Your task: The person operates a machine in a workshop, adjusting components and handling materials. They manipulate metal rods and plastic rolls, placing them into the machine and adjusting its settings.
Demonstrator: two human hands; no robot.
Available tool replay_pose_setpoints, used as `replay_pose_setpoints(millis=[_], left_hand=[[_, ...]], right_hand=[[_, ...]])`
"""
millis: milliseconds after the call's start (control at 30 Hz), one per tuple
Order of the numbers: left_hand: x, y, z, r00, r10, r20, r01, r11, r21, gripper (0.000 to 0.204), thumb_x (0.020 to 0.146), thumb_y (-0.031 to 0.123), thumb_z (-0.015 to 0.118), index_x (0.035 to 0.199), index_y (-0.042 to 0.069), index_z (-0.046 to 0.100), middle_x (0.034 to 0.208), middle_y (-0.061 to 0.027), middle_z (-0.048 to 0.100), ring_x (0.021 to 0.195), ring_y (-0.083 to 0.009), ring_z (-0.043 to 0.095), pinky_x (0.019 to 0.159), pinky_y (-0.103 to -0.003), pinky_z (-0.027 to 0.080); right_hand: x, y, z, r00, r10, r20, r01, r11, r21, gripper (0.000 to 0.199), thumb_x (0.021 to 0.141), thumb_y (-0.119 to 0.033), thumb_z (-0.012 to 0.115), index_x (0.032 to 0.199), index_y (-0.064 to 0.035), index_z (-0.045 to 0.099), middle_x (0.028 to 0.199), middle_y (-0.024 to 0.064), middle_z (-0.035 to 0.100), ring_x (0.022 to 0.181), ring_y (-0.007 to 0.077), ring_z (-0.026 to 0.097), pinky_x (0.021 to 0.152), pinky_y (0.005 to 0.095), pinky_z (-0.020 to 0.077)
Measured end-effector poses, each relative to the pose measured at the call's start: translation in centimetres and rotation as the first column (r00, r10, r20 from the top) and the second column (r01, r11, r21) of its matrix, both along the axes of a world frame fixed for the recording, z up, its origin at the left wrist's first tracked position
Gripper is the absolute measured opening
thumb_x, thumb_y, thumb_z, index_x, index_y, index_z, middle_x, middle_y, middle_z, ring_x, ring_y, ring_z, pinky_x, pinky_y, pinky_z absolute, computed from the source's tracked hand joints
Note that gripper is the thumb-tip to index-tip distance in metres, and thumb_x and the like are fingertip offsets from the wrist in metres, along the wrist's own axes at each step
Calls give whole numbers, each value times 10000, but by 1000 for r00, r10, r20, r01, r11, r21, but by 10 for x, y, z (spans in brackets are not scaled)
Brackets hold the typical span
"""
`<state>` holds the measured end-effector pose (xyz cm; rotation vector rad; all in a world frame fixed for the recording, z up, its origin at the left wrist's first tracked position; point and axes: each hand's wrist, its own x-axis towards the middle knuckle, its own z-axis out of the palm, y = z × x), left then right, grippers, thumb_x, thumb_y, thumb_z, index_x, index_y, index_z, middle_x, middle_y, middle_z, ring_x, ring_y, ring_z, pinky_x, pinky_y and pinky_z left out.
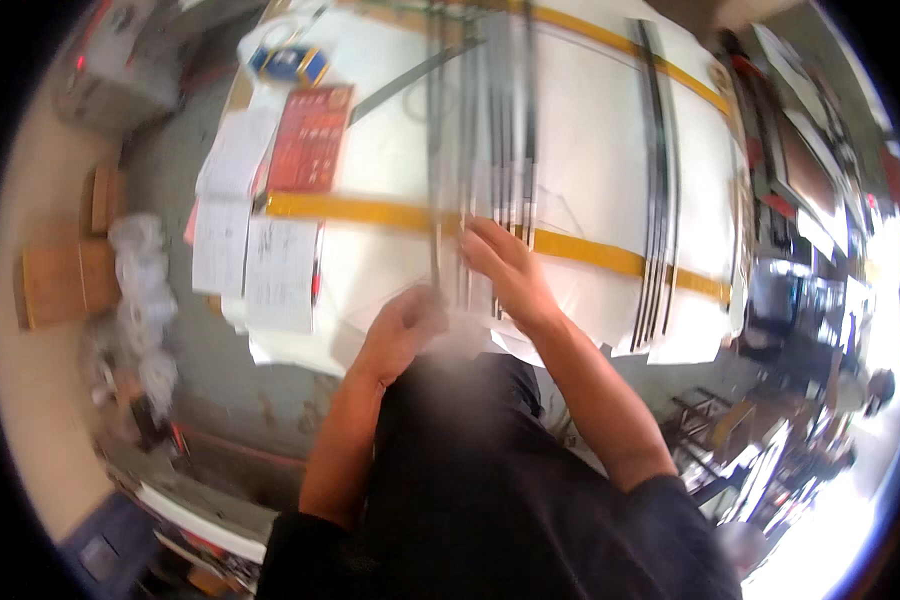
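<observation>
White-covered table (590,130) fills most of the far ground, two yellow bands running across it left to right. Largest lot on it: the central strips (500,110), long, thin, dark and silvery, lying near to far, near ends partly under the right hand. Smaller lot, the right-hand strips (660,160), lies apart, across both bands. Left of the central lot, a single strip (435,150), blurred, its near end at the left hand. Material not certain; metal or hard plastic, I judge. Each likely light, springy along its length, stiff across a short span, smooth enough to slide, prone to whip or kink if lifted by one end. Best hold probably two-point: one hand at the near end, the other farther along, gripping by the edges. Left hand (410,320): fingers curled in; blur hides whether they pinch the strip. Right hand (505,265): over the near part of the central strips, fingers bent and close together, tips toward the left; cannot tell whether anything is pinched.
</observation>
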<state>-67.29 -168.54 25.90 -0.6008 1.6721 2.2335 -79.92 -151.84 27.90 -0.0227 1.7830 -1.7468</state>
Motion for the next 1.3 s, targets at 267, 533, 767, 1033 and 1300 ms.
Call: replay_pose_setpoints(millis=[267, 533, 767, 1033, 1300], left_hand=[[12, 36, 46, 951, -292, -102, 283, 954, -96, 351, 967, 90, 657, 1283, -9, 541, 1062, -38, 623, 970, -140, 600, 891, -298, 500], [54, 76, -22, 477, -761, -439, 753, 612, -241, 401, 970, 123, 683, 1301, -19, 505, 1058, -113, 684, 1024, -227, 661, 968, -341, 511], [101, 186, -77, -89, -674, -733, 974, 96, -206, 390, 977, 55, 675, 1299, -32, 473, 977, -202, 718, 958, -302, 706, 935, -441, 570], [362, 263, 39, -134, -720, -681, 906, -367, 210, 536, 1078, 378, 470, 1502, 63, 374, 839, -174, 671, 838, -313, 651, 1011, -593, 463], [572, 297, 50, -218, -712, -667, 953, -302, 11, 782, 1002, 635, 424, 1391, -43, 437, 761, -205, 613, 700, -346, 607, 804, -573, 520]], right_hand=[[-22, -81, -3, 953, -294, -69, 289, 954, -76, 314, 1024, -247, 550, 1167, -11, 700, 1029, 194, 711, 1061, 329, 680, 939, 423, 529], [161, 7, 89, 585, -489, -647, 542, 829, -136, 275, 1026, -300, 540, 979, -32, 501, 769, 242, 610, 770, 519, 581, 660, 582, 435], [292, 71, 55, 35, -489, -872, 835, 494, -243, 343, 1011, -322, 576, 1191, -30, 579, 1063, 193, 661, 931, 381, 665, 825, 479, 512], [571, 117, 126, 19, -635, -772, 982, 159, -107, 203, 912, -206, 676, 1029, -57, 602, 806, 186, 663, 786, 442, 658, 708, 552, 483], [786, 147, 143, 18, -627, -779, 999, 36, -6, 198, 953, -233, 652, 1030, -60, 592, 805, 190, 668, 768, 426, 679, 702, 514, 516]])
